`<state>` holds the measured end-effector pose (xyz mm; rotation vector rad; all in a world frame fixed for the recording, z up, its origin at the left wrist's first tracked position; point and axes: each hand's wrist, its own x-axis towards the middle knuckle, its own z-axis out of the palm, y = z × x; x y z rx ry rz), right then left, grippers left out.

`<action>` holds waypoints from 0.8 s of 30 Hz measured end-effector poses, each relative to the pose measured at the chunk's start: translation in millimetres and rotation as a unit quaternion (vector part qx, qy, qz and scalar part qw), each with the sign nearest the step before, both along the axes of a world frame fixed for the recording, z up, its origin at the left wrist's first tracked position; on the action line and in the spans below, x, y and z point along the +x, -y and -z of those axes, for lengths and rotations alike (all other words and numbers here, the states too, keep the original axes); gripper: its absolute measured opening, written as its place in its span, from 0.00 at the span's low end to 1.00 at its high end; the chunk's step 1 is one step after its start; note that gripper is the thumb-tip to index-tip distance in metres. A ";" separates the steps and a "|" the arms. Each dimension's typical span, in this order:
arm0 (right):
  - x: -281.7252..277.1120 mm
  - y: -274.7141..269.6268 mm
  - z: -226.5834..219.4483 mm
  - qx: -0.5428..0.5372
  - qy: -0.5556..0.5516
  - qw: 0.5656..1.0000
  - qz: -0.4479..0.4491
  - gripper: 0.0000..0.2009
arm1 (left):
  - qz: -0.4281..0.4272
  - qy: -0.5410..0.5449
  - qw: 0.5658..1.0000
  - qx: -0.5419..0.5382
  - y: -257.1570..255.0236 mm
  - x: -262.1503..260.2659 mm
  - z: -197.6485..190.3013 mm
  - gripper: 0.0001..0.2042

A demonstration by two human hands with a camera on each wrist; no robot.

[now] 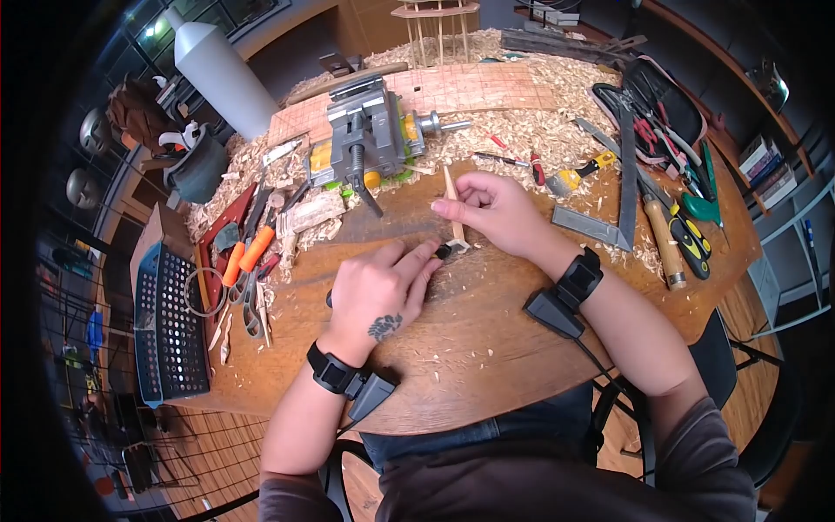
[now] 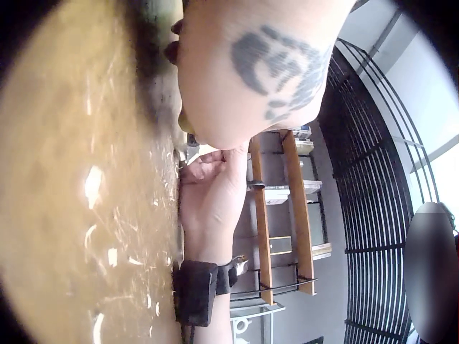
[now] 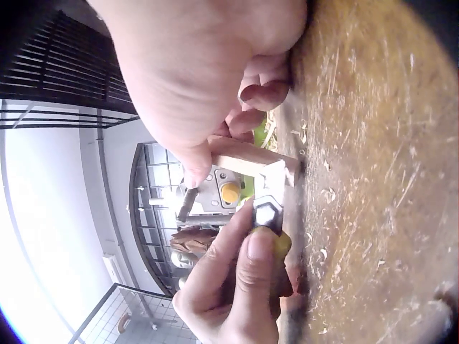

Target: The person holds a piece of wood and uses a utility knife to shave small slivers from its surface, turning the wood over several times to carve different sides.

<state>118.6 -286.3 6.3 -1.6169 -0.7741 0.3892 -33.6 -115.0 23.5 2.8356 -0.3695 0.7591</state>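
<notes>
Over the wooden table (image 1: pixel 391 313) my right hand (image 1: pixel 500 213) pinches a slim, tapering wooden stick (image 1: pixel 453 204) between thumb and fingers, its thicker end low by the tabletop. My left hand (image 1: pixel 374 287) grips a hand tool with a dark and yellow handle (image 3: pixel 282 246). A shiny hexagonal metal collar (image 3: pixel 267 212) shows ahead of the left thumb, right at the stick's lower end. The palm hides most of the handle. In the left wrist view the back of the left hand (image 2: pixel 244 79) covers the tool.
Behind the hands stands a metal vise (image 1: pixel 361 130) amid wood shavings. A metal square (image 1: pixel 622 191), a yellow scraper (image 1: pixel 578 174) and yellow-black scissors (image 1: pixel 690 244) lie at right. Orange-handled tools (image 1: pixel 252 252) and a perforated basket (image 1: pixel 170 322) are at left.
</notes>
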 end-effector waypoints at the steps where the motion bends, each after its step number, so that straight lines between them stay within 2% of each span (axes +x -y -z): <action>1: 0.2 -0.1 0.7 0.000 0.000 1.000 0.000 0.17 | -0.008 -0.005 1.000 -0.012 -0.8 0.3 -1.8 0.12; 7: -0.1 -2.5 5.2 0.018 -0.004 1.000 -0.007 0.17 | -0.020 0.025 0.999 -0.011 -1.8 2.0 -4.7 0.12; 9: -1.8 -1.3 1.4 0.038 -0.055 0.998 -0.022 0.16 | -0.020 0.022 1.000 -0.009 -1.6 2.1 -4.7 0.12; 18: 0.8 -3.3 8.1 0.065 -0.037 0.997 -0.006 0.13 | -0.022 0.019 0.999 -0.029 -2.1 2.1 -3.9 0.12; 24: 0.4 -6.8 12.2 0.069 -0.018 0.997 0.022 0.14 | 0.004 0.054 0.998 0.036 0.2 5.2 -0.4 0.14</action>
